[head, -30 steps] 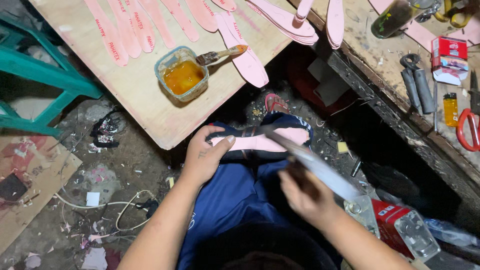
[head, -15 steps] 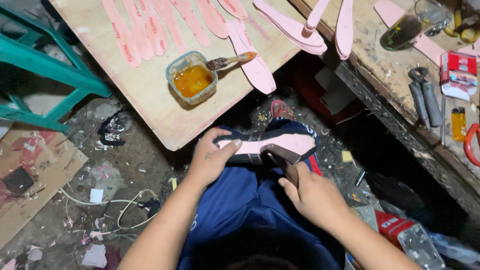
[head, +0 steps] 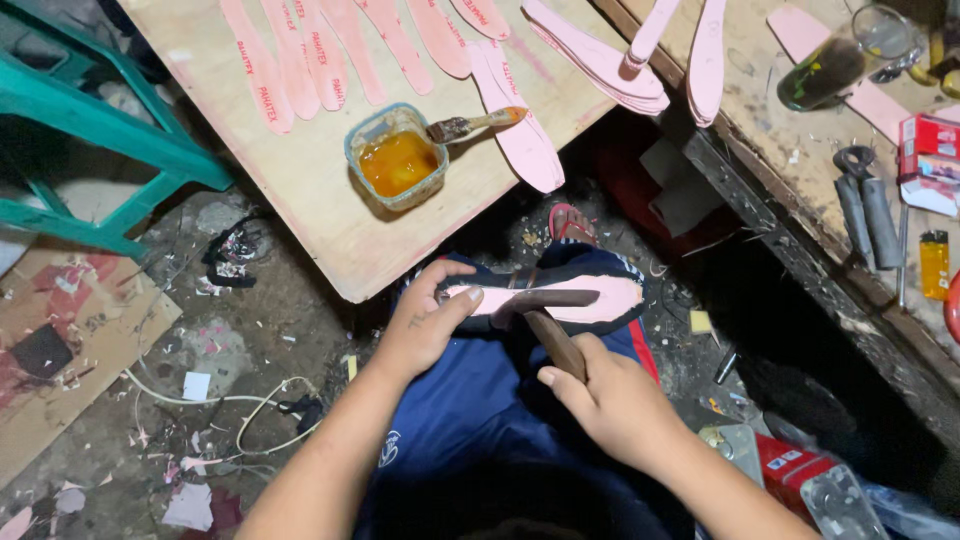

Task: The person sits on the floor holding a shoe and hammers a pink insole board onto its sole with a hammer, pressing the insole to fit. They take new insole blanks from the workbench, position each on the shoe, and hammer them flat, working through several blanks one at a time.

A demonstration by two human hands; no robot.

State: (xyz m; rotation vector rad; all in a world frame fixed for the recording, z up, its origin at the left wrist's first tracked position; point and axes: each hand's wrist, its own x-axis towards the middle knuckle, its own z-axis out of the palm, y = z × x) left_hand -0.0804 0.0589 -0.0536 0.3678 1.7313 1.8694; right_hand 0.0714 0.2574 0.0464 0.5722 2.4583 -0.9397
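across the pink insole (head: 610, 297), hammer (head: 553, 318) now flat

matt pink insole (head: 610, 297) on dark sole, wooden-handled tool (head: 555, 340), bare plywood board (head: 320, 190), scuffed; glossy amber glue in plastic tub (head: 397, 157); wood-handled brush (head: 475, 124); rough dusty concrete floor (head: 150, 400)

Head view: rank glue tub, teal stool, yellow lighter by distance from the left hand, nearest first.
From the left hand, which grips the pink sole on the lap:
1. Glue tub, amber glue, straight above the hand on the plywood board.
2. Teal stool, far upper left on the floor.
3. Yellow lighter, far right on the workbench, past the right hand.
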